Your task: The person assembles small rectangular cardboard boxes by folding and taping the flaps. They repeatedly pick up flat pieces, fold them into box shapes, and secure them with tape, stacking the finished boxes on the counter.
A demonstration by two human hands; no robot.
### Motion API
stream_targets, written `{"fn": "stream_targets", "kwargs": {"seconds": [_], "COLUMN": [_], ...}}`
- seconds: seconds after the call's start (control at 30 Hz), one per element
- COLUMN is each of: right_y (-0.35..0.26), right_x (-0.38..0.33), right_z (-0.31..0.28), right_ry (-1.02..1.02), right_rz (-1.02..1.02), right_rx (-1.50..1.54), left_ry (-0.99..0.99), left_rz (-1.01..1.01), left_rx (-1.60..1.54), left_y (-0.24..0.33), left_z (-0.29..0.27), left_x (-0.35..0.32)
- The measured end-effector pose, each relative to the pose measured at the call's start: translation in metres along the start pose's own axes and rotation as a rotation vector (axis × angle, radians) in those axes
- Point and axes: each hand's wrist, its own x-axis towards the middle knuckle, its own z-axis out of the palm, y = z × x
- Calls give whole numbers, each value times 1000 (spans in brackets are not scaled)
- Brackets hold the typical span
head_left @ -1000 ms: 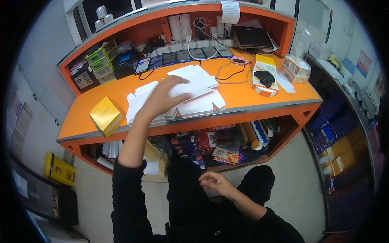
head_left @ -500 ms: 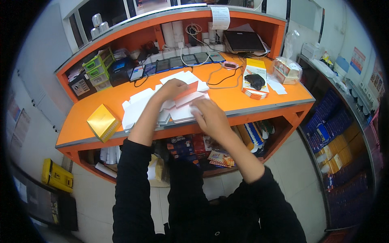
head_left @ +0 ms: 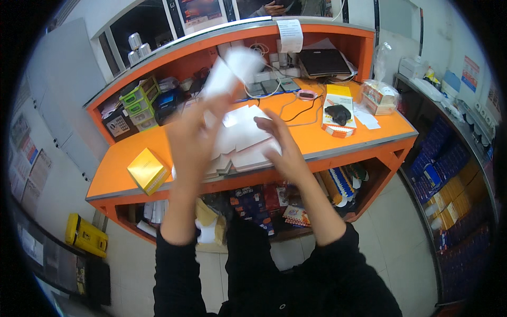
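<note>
Head view: a white card piece (head_left: 235, 73), blurred, edges soft.

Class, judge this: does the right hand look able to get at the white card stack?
Probably yes: the right hand looks empty and is at the edge of the white card stack, with nothing visible blocking it.
</note>
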Motion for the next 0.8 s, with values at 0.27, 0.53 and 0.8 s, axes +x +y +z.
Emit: {"fn": "stream_targets", "kwargs": {"seconds": [0.27, 0.53, 0.8], "right_y": [-37, -42, -36], "right_x": [-137, -187, -188], "right_z": [-16, -37, -11], "right_ry": [-59, 8, 177], "right_rz": [-43, -40, 324], "right_rx": [-523, -866, -327], "left_ry": [-445, -290, -256], "left_rz": [-705, -1186, -427], "left_rx": [-1005, -1054, -355], "left_y": [55, 47, 73], "left_z": [33, 62, 64], "left_x": [-169, -236, -237]}}
